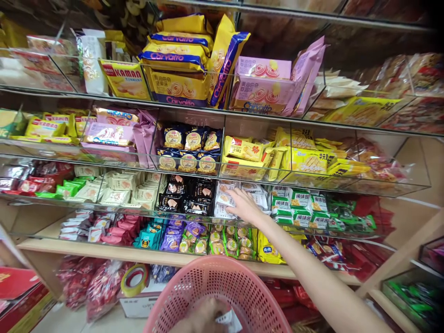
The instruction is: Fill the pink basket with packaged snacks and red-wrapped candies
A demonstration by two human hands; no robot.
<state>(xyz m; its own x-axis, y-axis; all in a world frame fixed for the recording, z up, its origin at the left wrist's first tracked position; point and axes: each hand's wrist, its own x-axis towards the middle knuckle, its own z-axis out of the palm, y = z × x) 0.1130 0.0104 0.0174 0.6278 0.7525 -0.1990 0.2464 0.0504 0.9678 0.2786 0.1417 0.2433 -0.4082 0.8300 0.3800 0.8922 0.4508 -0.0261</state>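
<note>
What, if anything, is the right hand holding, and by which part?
The right hand is at white rectangular packets; whether it grips one, and where, cannot be told.

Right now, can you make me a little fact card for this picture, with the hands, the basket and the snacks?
Right hand: reaching into a snack row, fingers spread over the white packets
Left hand: inside the basket, blurry, beside a loose packet; can't tell if it's gripping it
Basket: pink basket with lots of little holes
Left of white packets: black packets
Right of white packets: green-and-white packets
Under the wooden shelf: a roll of tape by a white box
</note>
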